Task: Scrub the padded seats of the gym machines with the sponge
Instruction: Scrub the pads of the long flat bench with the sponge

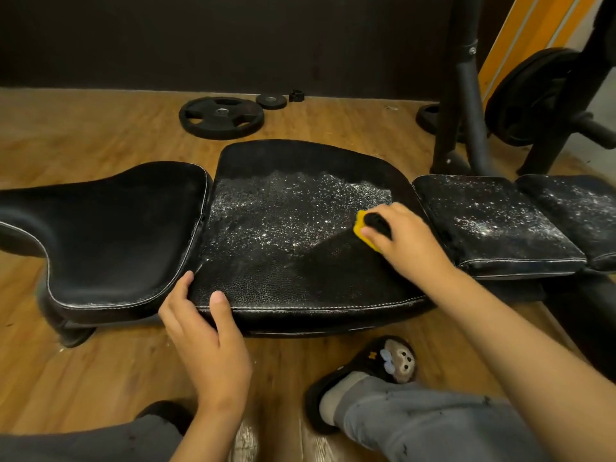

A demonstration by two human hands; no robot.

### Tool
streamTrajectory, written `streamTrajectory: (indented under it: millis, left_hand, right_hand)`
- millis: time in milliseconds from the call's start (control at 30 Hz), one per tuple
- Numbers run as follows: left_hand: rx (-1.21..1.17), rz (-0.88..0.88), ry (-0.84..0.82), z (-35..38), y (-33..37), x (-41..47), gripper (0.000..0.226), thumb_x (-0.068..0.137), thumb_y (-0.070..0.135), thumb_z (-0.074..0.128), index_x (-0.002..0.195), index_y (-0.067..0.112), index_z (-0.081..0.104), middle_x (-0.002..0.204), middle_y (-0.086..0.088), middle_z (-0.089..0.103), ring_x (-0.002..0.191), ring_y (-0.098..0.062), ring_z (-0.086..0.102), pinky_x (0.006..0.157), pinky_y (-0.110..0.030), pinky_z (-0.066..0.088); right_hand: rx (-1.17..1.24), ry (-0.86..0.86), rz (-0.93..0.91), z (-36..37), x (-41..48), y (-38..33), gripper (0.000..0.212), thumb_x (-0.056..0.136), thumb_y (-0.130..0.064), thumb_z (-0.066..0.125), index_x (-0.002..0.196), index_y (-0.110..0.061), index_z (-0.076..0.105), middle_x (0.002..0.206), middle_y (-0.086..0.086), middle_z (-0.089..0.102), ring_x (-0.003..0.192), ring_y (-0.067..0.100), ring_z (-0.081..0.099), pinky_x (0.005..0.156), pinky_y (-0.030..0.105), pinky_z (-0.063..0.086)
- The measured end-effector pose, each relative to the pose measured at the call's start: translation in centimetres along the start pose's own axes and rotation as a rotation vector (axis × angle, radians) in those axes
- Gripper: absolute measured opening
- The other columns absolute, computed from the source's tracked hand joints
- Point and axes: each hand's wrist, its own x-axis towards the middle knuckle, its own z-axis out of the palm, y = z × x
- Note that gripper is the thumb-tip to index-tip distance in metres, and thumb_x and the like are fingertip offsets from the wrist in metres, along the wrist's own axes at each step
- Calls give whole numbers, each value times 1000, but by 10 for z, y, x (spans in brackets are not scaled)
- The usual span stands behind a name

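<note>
A low gym bench carries black padded cushions in a row. The middle pad (286, 235) is covered with white foam over its far and centre part, while its near right area is dark and wiped. My right hand (405, 240) grips a yellow sponge (361, 226) with a dark scrub side and presses it on the right part of this pad. My left hand (203, 323) holds the pad's near left corner, thumb on top. The saddle-shaped seat (113, 235) at the left looks foam-free. Two smaller pads (493, 221) at the right are speckled with foam.
Weight plates (221, 117) lie on the wooden floor beyond the bench. A black rack post (466, 95) with a loaded plate (530, 95) stands at the back right. My slippered foot (376, 371) and grey trouser legs are near the bench's front edge.
</note>
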Motion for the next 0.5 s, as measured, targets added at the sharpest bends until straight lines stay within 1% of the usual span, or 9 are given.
streamTrajectory:
  millis: [67, 100, 133, 200, 267, 333, 433, 500]
  left_hand:
    - [11, 2, 2, 1, -2, 1, 57, 92, 44, 35, 140, 12, 40, 136, -6, 39, 126, -27, 42, 110, -49, 32]
    - [15, 7, 5, 1, -2, 0, 57, 92, 43, 35, 139, 11, 40, 136, -10, 40, 125, -28, 42, 110, -47, 31]
    - [14, 11, 8, 2, -2, 0, 58, 92, 42, 35, 139, 10, 41, 136, -12, 40, 125, -27, 41, 110, -42, 31]
    - [5, 10, 15, 2, -2, 0, 58, 91, 42, 35, 139, 8, 41, 136, -14, 40, 126, -24, 40, 107, -32, 29]
    - [-9, 4, 23, 4, -1, 0, 57, 92, 41, 35, 139, 9, 41, 136, -13, 40, 126, -23, 39, 106, -32, 30]
    - [-27, -3, 36, 6, -1, 0, 56, 92, 39, 36, 139, 9, 41, 137, -11, 40, 126, -21, 40, 107, -35, 32]
    - [-48, -4, 58, 8, 1, -2, 53, 93, 36, 36, 138, 7, 42, 135, -8, 39, 127, -18, 39, 107, -29, 30]
    - [-62, -13, 69, 9, 2, -2, 52, 93, 35, 37, 137, 7, 42, 135, -7, 39, 127, -18, 40, 106, -26, 29]
  right_hand:
    - [-63, 23, 80, -5, 15, 29, 30, 92, -29, 61, 117, -12, 60, 102, 9, 54, 101, 30, 54, 77, 33, 36]
    - [-83, 32, 131, -8, 22, 40, 30, 93, -29, 60, 117, -11, 60, 104, 12, 54, 101, 33, 54, 77, 34, 37]
    - [-97, 39, 185, -11, 28, 48, 30, 93, -29, 60, 116, -11, 59, 105, 14, 55, 101, 35, 54, 76, 35, 37]
    - [-100, 47, 279, -15, 37, 57, 30, 92, -30, 61, 113, -9, 59, 105, 16, 55, 100, 37, 55, 73, 33, 34]
    - [-107, 59, 312, -13, 37, 51, 30, 91, -32, 62, 110, -8, 59, 103, 16, 56, 99, 38, 56, 71, 32, 32]
    - [-112, 67, 252, -6, 28, 31, 32, 91, -34, 62, 110, -9, 60, 101, 15, 57, 97, 36, 56, 70, 31, 32]
    - [-50, 50, 99, 7, 7, -14, 30, 92, -35, 60, 110, -10, 61, 100, 9, 56, 95, 29, 56, 70, 29, 32]
    - [7, 34, -8, 13, -5, -46, 29, 91, -34, 61, 108, -12, 62, 100, 7, 57, 95, 27, 56, 74, 32, 38]
